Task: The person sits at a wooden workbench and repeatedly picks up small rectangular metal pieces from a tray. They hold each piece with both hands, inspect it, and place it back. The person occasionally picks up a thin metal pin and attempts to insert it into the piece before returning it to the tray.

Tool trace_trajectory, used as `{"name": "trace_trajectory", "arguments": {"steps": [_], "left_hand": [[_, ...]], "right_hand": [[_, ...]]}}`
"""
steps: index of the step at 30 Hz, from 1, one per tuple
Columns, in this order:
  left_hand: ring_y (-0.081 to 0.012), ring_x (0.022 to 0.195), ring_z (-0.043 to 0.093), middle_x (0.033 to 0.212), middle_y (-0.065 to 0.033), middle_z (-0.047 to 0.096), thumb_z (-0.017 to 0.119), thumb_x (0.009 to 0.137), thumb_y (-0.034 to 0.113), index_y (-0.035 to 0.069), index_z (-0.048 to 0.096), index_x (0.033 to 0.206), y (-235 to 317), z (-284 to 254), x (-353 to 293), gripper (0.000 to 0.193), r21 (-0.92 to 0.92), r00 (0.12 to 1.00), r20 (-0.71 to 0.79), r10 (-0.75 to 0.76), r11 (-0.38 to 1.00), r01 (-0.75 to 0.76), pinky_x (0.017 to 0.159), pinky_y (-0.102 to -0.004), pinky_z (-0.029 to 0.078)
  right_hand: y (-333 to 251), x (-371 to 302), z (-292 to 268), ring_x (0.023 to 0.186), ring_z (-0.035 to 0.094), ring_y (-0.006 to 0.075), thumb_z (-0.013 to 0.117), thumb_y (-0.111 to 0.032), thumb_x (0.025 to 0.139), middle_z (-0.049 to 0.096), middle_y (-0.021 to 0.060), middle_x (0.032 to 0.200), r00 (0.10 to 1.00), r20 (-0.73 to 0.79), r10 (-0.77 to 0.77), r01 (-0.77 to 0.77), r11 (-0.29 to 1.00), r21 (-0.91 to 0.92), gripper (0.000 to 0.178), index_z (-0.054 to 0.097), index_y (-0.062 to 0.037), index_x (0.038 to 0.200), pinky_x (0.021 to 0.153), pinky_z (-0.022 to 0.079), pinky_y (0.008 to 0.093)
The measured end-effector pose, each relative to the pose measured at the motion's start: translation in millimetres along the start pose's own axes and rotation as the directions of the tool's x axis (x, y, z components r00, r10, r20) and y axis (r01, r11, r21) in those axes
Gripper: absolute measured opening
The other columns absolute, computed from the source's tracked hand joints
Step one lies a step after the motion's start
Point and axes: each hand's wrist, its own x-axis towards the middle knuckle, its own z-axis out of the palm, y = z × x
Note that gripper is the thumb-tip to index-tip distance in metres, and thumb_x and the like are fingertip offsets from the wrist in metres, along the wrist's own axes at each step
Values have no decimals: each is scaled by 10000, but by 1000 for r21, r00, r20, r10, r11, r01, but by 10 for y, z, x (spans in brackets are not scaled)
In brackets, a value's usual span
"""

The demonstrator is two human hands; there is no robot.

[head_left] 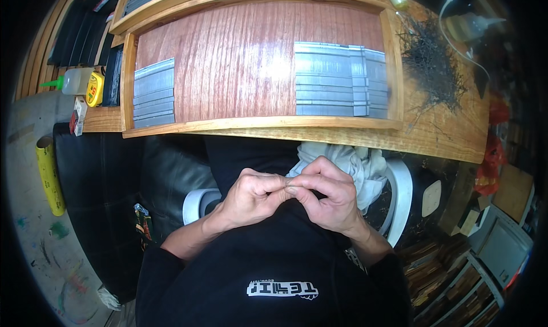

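My left hand and my right hand meet in front of my chest, above my lap. Thumbs and forefingers of both are pinched together, tip against tip. Whatever lies between them, if anything, is too small or hidden to make out. Beyond the hands, on the table, lies a shallow wooden tray with a reddish wood-grain bottom. Grey flat strips stand in a stack at its left end, and more grey strips fill much of its right side.
A tangled heap of thin dark sticks or wires lies right of the tray, near a nozzle bottle. Left are a green-tipped bottle and a yellow case. White cloth hangs by the white armrest. A yellow roll lies far left.
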Motion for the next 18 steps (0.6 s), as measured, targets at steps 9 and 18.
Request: {"name": "trace_trajectory", "arguments": {"steps": [9, 18], "left_hand": [[-211, 693, 749, 807, -185, 749, 772, 922, 50, -31, 774, 1045, 23, 43, 6, 147, 0, 999, -36, -25, 1000, 25, 607, -287, 557], [-228, 929, 782, 1091, -212, 772, 722, 899, -91, -58, 740, 1168, 79, 4, 37, 272, -47, 984, -161, 81, 995, -90, 816, -294, 635]], "right_hand": [[-23, 16, -9, 732, 626, 194, 798, 53, 805, 641, 90, 847, 1000, -9, -9, 9, 1000, -27, 167, 755, 21, 964, 614, 495, 292], [-498, 187, -815, 782, 649, 119, 798, 8, 841, 694, 48, 885, 989, -146, -29, 6, 988, -155, 94, 788, -36, 924, 638, 512, 243]]}}
